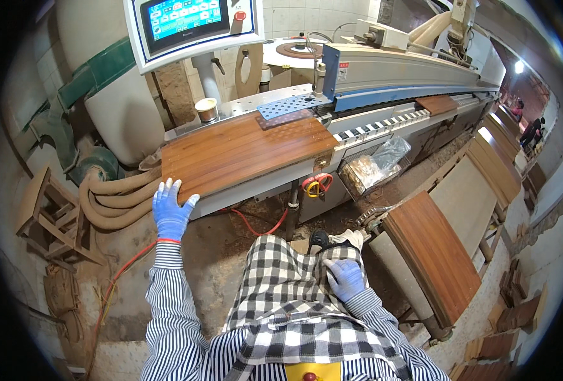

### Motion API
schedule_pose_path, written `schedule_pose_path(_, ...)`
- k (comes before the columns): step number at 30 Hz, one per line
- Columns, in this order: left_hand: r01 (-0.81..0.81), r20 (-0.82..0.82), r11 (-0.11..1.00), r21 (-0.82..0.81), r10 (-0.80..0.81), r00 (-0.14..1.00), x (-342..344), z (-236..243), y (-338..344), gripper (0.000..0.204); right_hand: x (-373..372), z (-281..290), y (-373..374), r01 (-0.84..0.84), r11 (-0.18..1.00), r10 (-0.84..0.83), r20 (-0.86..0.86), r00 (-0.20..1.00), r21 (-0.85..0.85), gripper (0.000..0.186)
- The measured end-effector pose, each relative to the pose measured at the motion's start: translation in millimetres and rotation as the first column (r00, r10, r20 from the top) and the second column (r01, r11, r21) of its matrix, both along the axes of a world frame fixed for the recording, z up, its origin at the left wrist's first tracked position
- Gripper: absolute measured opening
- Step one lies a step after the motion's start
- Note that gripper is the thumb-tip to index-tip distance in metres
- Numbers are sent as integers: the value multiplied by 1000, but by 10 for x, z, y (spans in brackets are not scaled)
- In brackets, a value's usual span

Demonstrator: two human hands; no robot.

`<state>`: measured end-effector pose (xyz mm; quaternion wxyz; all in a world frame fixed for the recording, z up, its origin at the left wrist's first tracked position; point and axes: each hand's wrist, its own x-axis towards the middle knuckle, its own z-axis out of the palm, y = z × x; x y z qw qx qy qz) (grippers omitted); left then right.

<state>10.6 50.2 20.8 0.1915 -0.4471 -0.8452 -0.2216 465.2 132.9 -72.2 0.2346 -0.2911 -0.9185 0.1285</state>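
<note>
Right hand (347, 279) nearest me, lying on my checked apron (294, 273), fingers loosely bent, no tool showing; whether it pinches the cloth, I can't tell. Out to the left, my left hand (170, 213) is at the board's near left corner, fingers spread along the edge, not wrapped around it. And here's the danger: one hand, one corner! If I push from there alone, the board (243, 152) could swing askew on the machine bed, and its far edge might catch under the blue plate (291, 105) reaching over it. Fingertips that close to the edge could be nipped, too, if the board shifts. Scissors (317, 185) hang by the near right corner, where a sleeve might snag. The board's surface is smooth, brown and wood-grained, with pale specks at its left end. To my right, another board (430, 254) lies on a conveyor; on the left, fat hoses (122, 185) curl beside a wooden stool (46, 216) on a dusty floor. Behind the board stands a lit screen (189, 19), and way off right, people (532, 134) near a bright lamp (519, 66).
</note>
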Motion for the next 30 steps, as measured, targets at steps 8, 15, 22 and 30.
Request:
schedule_pose_path(8,1,95,993,117,-13,995,-186,-185,-243,58,26,-53,26,10,1000,-10,-41,999,17,32)
schedule_pose_path(15,71,257,968,240,-134,957,-263,-224,-332,51,22,-61,28,12,1000,-11,-60,998,10,31)
schedule_pose_path(22,67,283,967,245,-137,949,-225,-168,-312,50,21,-55,39,-1,1000,1,-65,998,-8,30)
schedule_pose_path(30,75,268,966,248,-143,953,-172,-109,-217,53,29,-47,23,11,999,-12,-47,999,-30,31)
